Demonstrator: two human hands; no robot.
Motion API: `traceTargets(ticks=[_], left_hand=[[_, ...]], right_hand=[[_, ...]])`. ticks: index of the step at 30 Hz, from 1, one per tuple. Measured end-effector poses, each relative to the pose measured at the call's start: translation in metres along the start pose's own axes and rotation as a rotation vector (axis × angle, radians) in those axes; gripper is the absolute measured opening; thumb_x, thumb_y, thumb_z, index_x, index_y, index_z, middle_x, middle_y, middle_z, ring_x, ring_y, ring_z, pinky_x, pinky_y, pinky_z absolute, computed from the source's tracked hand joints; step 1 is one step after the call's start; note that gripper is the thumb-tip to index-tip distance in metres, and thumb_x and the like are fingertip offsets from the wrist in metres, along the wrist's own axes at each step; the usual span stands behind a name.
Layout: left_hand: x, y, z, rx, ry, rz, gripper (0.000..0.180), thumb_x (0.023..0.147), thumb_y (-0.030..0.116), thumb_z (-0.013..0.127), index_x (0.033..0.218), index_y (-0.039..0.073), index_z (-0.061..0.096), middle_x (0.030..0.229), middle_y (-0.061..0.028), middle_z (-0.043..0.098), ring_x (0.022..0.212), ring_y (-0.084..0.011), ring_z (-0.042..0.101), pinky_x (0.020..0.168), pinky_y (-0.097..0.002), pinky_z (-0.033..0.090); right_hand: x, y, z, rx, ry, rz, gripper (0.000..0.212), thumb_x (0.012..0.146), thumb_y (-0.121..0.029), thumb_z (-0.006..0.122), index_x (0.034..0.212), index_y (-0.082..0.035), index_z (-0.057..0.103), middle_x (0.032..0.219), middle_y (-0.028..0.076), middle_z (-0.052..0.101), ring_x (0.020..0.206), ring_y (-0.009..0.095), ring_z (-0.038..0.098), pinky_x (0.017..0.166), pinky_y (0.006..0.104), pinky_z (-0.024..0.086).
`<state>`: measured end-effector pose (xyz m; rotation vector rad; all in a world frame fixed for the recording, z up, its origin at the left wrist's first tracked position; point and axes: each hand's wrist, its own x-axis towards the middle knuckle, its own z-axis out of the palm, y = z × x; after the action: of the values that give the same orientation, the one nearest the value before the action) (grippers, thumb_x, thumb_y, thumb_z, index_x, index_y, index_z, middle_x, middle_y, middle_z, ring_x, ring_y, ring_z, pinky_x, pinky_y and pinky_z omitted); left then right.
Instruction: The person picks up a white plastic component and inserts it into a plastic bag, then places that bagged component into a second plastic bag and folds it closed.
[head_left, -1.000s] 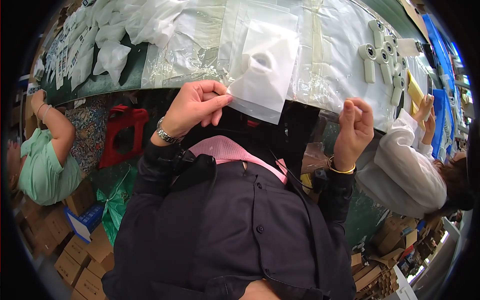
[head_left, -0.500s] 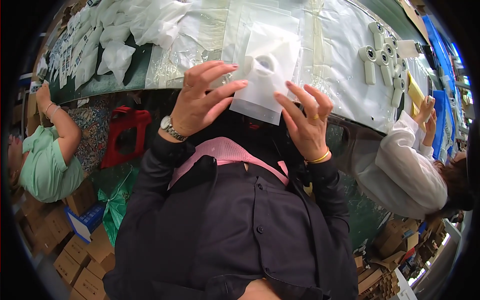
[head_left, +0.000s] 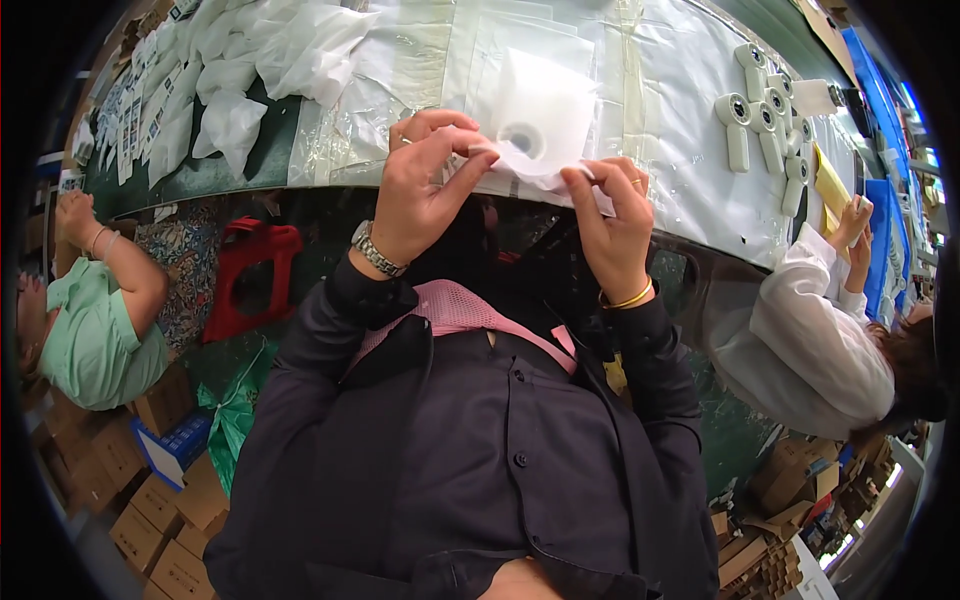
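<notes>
At twelve o'clock, my left hand point(head_left: 428, 190) and right hand point(head_left: 615, 225) were pinched closed on the white bag point(head_left: 552, 100), apart, seemingly keeping its near edge even.

The frosted bag point(head_left: 556, 100) blurs the ring-headed device point(head_left: 522, 141) inside, its full outline too faint to tell.
</notes>
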<state>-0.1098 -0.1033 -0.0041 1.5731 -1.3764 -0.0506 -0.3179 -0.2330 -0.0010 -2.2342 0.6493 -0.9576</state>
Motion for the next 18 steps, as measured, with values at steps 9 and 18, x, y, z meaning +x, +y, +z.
traceTargets(ticks=[9, 18], left_hand=[[0.015, -0.003, 0.027, -0.127, 0.1, -0.373, 0.023, 0.094, 0.023, 0.084, 0.08, 0.01, 0.07, 0.072, 0.0017, 0.068, 0.073, -0.0151, 0.061, 0.095, -0.0357, 0.04], [0.02, -0.007, 0.027, -0.128, 0.012, -0.492, 0.03, 0.093, 0.025, 0.082, 0.075, 0.01, 0.065, 0.065, 0.0022, 0.064, 0.067, -0.0146, 0.059, 0.093, -0.0367, 0.04]], right_hand=[[0.015, 0.012, 0.021, 0.111, 0.121, 0.306, 0.021, 0.099, -0.014, 0.082, 0.086, 0.0, 0.073, 0.068, 0.004, 0.065, 0.066, 0.012, 0.055, 0.074, 0.03, 0.043], [0.014, 0.015, 0.033, -0.119, 0.205, 0.097, 0.024, 0.091, -0.017, 0.087, 0.075, -0.008, 0.072, 0.063, -0.003, 0.06, 0.063, 0.014, 0.054, 0.079, 0.0328, 0.041]])
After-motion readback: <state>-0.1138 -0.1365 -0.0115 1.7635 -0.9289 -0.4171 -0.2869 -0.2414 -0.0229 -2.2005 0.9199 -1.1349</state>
